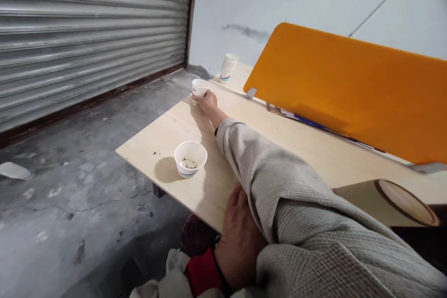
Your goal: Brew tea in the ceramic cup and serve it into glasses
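Observation:
My right hand (206, 100) reaches across the wooden table to its far left edge. Its fingers are closed around a white paper cup (199, 84), which is upright. Closer to me stands a second white paper cup (190, 158), with dark bits, like tea leaves, at its bottom. Palm down on the table's near edge lies my left hand (241, 233), its fingers stretched out and partly covered by my right sleeve.
A stack of paper cups (228, 67) stands at the back by the wall. An orange divider panel (349, 88) runs along the table's far side. At right a cylindrical object (384, 202) lies tilted. Dark crumbs (156, 152) dot the tabletop. A white cup (14, 171) lies on the concrete floor.

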{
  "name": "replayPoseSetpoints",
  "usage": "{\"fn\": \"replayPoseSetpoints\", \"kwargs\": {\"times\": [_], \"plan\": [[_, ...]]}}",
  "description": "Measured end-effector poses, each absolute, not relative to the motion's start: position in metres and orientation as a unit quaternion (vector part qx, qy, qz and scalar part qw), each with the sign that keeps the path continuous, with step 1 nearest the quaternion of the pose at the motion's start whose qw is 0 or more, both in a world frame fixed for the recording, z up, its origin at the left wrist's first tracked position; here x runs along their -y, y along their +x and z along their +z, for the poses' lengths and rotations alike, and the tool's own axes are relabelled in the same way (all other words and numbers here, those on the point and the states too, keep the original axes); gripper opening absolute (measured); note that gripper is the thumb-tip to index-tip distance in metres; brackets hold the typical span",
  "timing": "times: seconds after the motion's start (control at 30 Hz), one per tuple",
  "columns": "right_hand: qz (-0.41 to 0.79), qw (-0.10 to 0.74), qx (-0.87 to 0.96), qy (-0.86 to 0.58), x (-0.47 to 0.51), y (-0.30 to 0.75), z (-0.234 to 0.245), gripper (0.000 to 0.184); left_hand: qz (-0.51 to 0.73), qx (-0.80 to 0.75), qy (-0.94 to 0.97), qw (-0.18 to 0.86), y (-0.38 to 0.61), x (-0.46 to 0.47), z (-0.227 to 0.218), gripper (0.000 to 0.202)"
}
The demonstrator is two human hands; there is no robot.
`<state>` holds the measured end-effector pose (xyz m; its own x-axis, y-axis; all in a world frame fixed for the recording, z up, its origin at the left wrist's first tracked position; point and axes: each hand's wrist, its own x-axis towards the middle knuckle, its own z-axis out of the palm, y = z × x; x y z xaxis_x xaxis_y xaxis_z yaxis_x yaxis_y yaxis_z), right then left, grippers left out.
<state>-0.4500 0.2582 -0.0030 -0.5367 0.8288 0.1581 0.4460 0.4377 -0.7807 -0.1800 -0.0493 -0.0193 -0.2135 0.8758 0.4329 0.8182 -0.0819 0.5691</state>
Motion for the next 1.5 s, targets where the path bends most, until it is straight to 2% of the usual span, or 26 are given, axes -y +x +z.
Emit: {"fn": "replayPoseSetpoints", "kwargs": {"times": [0.37, 0.43, 0.6, 0.67, 0.77, 0.87, 1.03, 1.1, 1.17, 1.37, 1.5], "plan": [[0.354, 0.265, 0.797, -0.411, -0.246, -0.445, 0.005, 0.048, 0.4, -0.679, 0.615, 0.023, -0.177, 0.049, -0.028, 0.072], [0.364, 0.258, 0.797, -0.406, -0.245, -0.443, 0.008, 0.05, 0.398, -0.684, 0.611, 0.035, -0.177, 0.046, -0.027, 0.067], [0.388, 0.252, 0.779, -0.424, -0.243, -0.418, 0.022, 0.076, 0.343, -0.692, 0.633, 0.063, -0.179, 0.038, -0.023, 0.039], [0.408, 0.255, 0.777, -0.404, -0.239, -0.395, 0.029, 0.074, 0.314, -0.694, 0.645, 0.056, -0.179, 0.038, -0.022, 0.033], [0.482, 0.241, 0.779, -0.321, -0.223, -0.346, 0.04, 0.064, 0.296, -0.697, 0.653, 0.03, -0.181, 0.04, -0.02, 0.034], [0.558, 0.19, 0.788, -0.178, -0.197, -0.292, 0.053, 0.07, 0.291, -0.696, 0.657, 0.008, -0.181, 0.041, -0.017, 0.033], [0.596, -0.006, 0.803, -0.001, -0.15, -0.244, 0.057, 0.11, 0.293, -0.71, 0.64, -0.015, -0.18, 0.043, -0.014, 0.037], [0.589, -0.039, 0.807, 0.024, -0.136, -0.244, 0.049, 0.116, 0.289, -0.712, 0.64, -0.018, -0.179, 0.044, -0.015, 0.036], [0.592, -0.035, 0.805, 0.03, -0.125, -0.249, 0.038, 0.112, 0.281, -0.715, 0.64, -0.017, -0.179, 0.044, -0.016, 0.037], [0.602, 0.023, 0.798, -0.023, -0.106, -0.257, 0.02, 0.082, 0.277, -0.723, 0.633, -0.009, -0.178, 0.046, -0.014, 0.035], [0.599, 0.088, 0.793, -0.061, -0.112, -0.269, 0.018, 0.076, 0.289, -0.718, 0.633, -0.013, -0.179, 0.047, -0.015, 0.036]]}}
